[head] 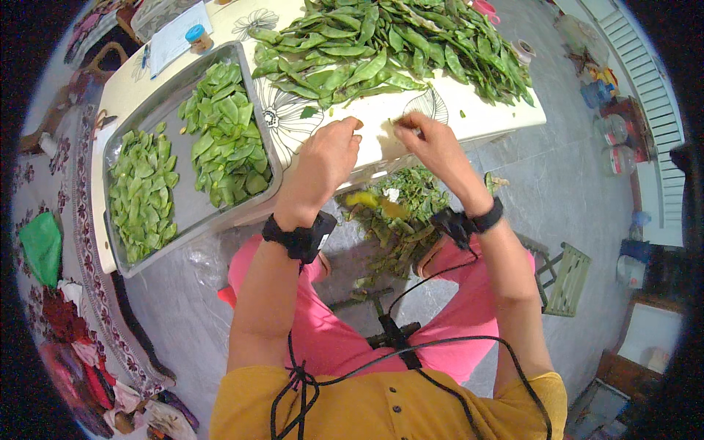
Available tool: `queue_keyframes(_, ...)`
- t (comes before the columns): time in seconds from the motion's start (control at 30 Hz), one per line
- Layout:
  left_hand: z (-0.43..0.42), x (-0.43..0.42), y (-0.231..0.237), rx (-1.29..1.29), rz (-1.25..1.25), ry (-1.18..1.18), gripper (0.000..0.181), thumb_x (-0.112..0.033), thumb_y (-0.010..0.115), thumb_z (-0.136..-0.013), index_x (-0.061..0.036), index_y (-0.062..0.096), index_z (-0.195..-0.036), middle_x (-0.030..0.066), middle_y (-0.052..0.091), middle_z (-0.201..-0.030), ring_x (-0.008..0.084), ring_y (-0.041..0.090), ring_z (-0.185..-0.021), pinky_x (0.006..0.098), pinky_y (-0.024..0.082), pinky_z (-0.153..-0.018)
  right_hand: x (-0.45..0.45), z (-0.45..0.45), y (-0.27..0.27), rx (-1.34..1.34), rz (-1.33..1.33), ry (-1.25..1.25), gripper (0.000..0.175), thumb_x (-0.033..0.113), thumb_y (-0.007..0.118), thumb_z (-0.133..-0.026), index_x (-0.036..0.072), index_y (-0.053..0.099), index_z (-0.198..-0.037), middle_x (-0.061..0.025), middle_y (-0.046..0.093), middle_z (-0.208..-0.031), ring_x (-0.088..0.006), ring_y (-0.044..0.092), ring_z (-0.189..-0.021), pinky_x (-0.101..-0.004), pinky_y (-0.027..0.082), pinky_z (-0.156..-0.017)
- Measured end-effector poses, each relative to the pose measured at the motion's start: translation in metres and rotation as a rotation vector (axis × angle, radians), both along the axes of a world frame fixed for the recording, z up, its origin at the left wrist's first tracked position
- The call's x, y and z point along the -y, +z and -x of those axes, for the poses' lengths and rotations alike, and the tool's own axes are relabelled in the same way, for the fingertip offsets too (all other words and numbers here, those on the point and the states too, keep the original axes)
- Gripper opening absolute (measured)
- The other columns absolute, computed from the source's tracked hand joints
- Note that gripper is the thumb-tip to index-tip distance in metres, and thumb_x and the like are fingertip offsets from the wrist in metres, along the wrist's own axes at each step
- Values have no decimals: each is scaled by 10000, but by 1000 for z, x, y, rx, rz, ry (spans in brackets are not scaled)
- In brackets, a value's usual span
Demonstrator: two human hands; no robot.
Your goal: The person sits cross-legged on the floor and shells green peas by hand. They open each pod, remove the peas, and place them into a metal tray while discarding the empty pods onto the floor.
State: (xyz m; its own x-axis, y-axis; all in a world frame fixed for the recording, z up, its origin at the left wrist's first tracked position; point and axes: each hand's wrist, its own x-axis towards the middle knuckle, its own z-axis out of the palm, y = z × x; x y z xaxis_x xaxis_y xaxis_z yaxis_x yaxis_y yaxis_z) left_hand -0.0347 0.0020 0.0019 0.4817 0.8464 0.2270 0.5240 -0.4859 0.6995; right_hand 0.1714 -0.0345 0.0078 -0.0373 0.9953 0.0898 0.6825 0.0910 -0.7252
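Observation:
My left hand point(333, 154) hovers over the table's front edge, its thumb and fingers drawn together; whether anything is between them I cannot tell. To its right, my right hand point(432, 137) has thumb and forefinger pinched, with what looks like a tiny green scrap point(391, 121) at the tips. Beyond both hands lies a large heap of whole flat green beans point(352, 60). A grey metal tray point(184, 148) at the left holds two piles of cut bean pieces, a larger pile point(228, 137) and a smaller pile point(144, 192).
Below the edge of the flower-patterned table point(379, 137), bean trimmings point(404, 231) lie between my feet, with a blurred yellow thing point(377, 203) above them. A jar with a blue lid point(198, 38) stands behind the tray. A folding stool point(566, 280) is at the right.

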Motion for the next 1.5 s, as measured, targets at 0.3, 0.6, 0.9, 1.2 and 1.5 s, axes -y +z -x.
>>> queue_keyframes(0.3, -8, -9, 13, 4, 114, 173, 223, -131, 485, -888, -28, 593, -1054, 178, 646, -941, 305, 632, -858, 371, 487, -757, -92, 47, -11, 410, -376, -39, 228, 160, 629, -781, 117, 586, -1001, -139, 576, -840, -330, 567, -775, -398, 466, -640)
queue_keyframes(0.6, -10, -9, 29, 406, 295, 126, 293, -195, 428, -959, -3, 549, -1143, 68, 619, -1055, 146, 556, -961, 266, 418, -863, 7, 4, 20, -1219, 202, -127, 192, 236, 468, -946, 64, 521, -879, -42, 595, -760, -106, 547, -624, -243, 469, -562)
queue_keyframes(0.9, -44, 28, 23, 201, 103, -227, 326, -99, 515, -885, -22, 508, -1201, 145, 632, -999, 222, 613, -970, 314, 468, -835, 42, -6, 9, -1129, 207, -156, 174, 221, 496, -940, 52, 520, -975, -32, 589, -777, -98, 552, -605, -228, 483, -587)
queue_keyframes(1.2, -52, 28, 8, 313, 387, -242, 252, -114, 483, -903, -22, 546, -1128, 167, 639, -870, 260, 637, -801, 335, 494, -709, 42, -22, 16, -698, 78, -120, 161, 150, 497, -936, 5, 543, -987, -42, 609, -806, -92, 592, -678, -238, 501, -631)
queue_keyframes(1.5, -61, 41, 12, 33, -80, -121, 209, -125, 520, -872, -29, 575, -1050, 184, 621, -845, 334, 613, -768, 384, 494, -667, 46, -13, 20, -450, 12, -207, 154, 139, 514, -889, -11, 552, -888, -95, 618, -667, -143, 620, -580, -290, 489, -530)
